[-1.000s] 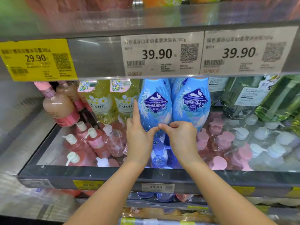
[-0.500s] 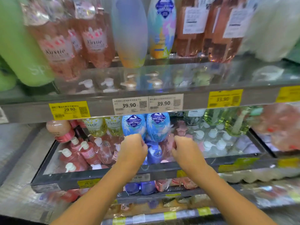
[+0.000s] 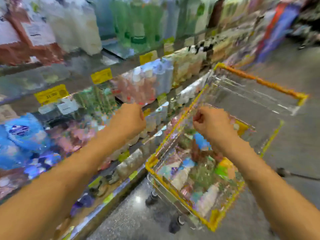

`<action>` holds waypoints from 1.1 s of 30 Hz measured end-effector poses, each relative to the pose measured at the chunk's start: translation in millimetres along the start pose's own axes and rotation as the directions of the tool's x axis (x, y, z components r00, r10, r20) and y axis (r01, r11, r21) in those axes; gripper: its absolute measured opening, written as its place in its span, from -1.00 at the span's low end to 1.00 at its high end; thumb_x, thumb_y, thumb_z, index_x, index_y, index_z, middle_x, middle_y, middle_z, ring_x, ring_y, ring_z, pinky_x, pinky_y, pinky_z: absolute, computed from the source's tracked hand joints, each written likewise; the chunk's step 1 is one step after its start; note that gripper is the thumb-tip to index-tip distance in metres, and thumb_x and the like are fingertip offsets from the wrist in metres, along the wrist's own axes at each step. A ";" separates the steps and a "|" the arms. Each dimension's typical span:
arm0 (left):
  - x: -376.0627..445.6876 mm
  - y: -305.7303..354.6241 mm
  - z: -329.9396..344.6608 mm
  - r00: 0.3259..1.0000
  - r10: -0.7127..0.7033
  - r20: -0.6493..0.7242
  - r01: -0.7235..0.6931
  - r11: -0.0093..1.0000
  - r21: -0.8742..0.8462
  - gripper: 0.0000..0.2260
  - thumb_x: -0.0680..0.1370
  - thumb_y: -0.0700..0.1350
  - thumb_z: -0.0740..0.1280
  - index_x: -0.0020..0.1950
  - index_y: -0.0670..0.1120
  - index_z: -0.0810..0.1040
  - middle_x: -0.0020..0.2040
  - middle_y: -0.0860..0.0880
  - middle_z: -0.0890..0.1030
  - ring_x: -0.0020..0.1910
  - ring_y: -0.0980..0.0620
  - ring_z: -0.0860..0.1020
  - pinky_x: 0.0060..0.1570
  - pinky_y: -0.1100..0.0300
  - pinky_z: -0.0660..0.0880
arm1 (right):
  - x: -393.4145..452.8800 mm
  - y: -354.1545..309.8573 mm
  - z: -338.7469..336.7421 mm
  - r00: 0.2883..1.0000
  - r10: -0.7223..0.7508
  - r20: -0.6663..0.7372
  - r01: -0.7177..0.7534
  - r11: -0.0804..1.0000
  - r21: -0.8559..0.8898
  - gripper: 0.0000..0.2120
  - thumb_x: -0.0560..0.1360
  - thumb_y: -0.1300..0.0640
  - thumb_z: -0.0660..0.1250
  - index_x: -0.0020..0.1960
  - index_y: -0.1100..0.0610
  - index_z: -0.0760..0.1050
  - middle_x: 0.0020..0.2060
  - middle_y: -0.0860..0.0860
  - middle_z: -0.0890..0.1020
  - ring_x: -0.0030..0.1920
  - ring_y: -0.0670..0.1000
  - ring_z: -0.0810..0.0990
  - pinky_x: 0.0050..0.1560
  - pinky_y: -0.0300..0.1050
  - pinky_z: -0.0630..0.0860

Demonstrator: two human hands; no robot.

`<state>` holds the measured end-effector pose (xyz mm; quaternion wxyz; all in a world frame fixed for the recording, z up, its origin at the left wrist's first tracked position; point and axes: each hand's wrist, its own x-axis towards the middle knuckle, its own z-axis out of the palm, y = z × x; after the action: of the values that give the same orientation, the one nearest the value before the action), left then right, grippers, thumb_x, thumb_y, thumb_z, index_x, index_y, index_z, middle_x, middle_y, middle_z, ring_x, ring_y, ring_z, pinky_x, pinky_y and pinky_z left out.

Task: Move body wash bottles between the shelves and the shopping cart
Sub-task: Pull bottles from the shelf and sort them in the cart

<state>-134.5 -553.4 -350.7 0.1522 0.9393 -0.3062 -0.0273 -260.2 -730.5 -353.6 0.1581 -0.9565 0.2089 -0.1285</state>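
Our left hand (image 3: 129,119) hangs in front of the shelves (image 3: 97,78) with its fingers curled in and nothing in them; our right hand (image 3: 212,124) is over the shopping cart (image 3: 259,80), fingers also curled into a loose fist and holding nothing that we can make out. The view is badly smeared, so finer detail is lost. Blue body wash bottles (image 3: 22,134) stand on the shelf at far left, well apart from both hands, and a jumble of bottles (image 3: 194,172) lies in the cart's near end below our right wrist. We judge we are between carries, facing the cart. The next move calls for picking one bottle from the pile and gripping it firmly round its body.
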 end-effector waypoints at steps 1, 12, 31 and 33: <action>6.0 23.7 8.0 0.999 0.044 0.015 -0.044 0.999 -0.003 -0.88 0.50 -0.17 0.32 -0.16 -0.20 0.61 -0.08 -0.28 0.63 -0.01 -0.23 0.58 -0.16 0.07 0.41 | -11.0 29.2 -15.8 0.998 0.063 -0.026 -0.064 0.998 -0.025 -0.91 0.43 0.21 0.32 -0.09 0.19 0.56 -0.12 0.19 0.65 -0.02 0.23 0.58 -0.07 0.02 0.45; 71.2 167.2 87.5 0.926 0.301 0.229 -0.287 0.953 -0.093 -0.85 0.47 -0.22 0.30 -0.31 -0.18 0.49 -0.30 -0.16 0.54 -0.22 -0.12 0.47 -0.26 0.15 0.33 | -46.2 170.0 -46.7 0.913 0.378 -0.152 -0.375 0.926 0.050 -0.94 0.40 0.27 0.32 -0.16 0.19 0.56 -0.21 0.13 0.66 -0.10 0.18 0.59 -0.09 0.03 0.51; 233.2 180.1 323.9 0.666 0.089 0.741 0.327 0.858 -0.397 -0.76 0.45 -0.21 0.41 -0.40 -0.17 0.49 -0.52 -0.11 0.47 -0.48 -0.01 0.42 -0.30 0.15 0.38 | 39.4 271.7 104.2 0.525 0.851 0.014 -0.823 0.504 0.262 -0.91 0.44 0.21 0.39 -0.24 0.18 0.54 -0.27 0.16 0.64 -0.25 0.10 0.54 -0.21 -0.08 0.38; 244.4 181.4 345.4 0.695 -0.006 0.719 0.423 0.813 -0.401 -0.79 0.48 -0.17 0.40 -0.33 -0.17 0.48 -0.47 -0.09 0.55 -0.39 -0.04 0.53 -0.24 0.10 0.47 | 57.7 291.0 127.3 0.519 0.853 0.058 -0.827 0.483 0.288 -0.88 0.44 0.17 0.41 -0.11 0.23 0.57 -0.20 0.15 0.64 -0.16 0.13 0.59 -0.17 -0.07 0.46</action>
<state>-89.1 -927.9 -614.4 0.2801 0.8080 -0.2024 -0.4772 -274.2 -975.3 -563.6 0.3239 -0.6924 0.6358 -0.1068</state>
